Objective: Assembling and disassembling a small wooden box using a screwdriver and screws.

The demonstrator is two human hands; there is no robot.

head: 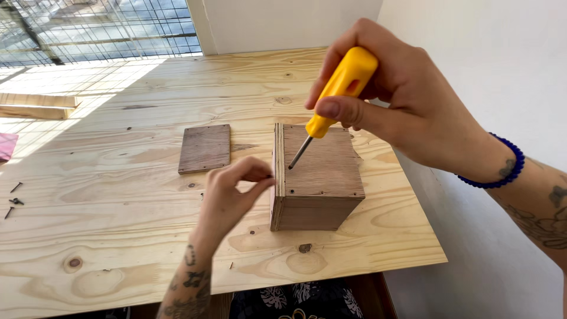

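far left of the table (118, 236): two wood strips (38, 105) lie stacked near the sunlit edge, a pink scrap (6, 145) just below them, and a few loose dark screws (13, 198) scattered at the left edge. all well apart from the work.

mid-table: a flat square panel (204, 147) lies alone, near but not touching the box.

left hand (233, 192): fingers pinched narrow at the upper left edge of the wooden box (319, 177), thumb and forefinger closed against each other right at the box's left wall. i judge it is holding a screw upright there, but the screw itself is too small to make out.

box sits right of centre, close to the table's right edge, lid face up.

right hand (390, 88): wrapped firmly around a yellow screwdriver (336, 94), blade angled down and left, tip on or just over the box top next to the pinched fingers. blue bead bracelet (508, 171) on that wrist.

step in hand, my reading: starting a screw into the top panel along its left edge. next move calls for bringing the tip squarely into the screw head and straightening the driver before turning; it leans now.

room: wide open table to the left and far side; on the right the wall (472, 47) stands close and the table edge is just beside the box, so the right elbow has little room.
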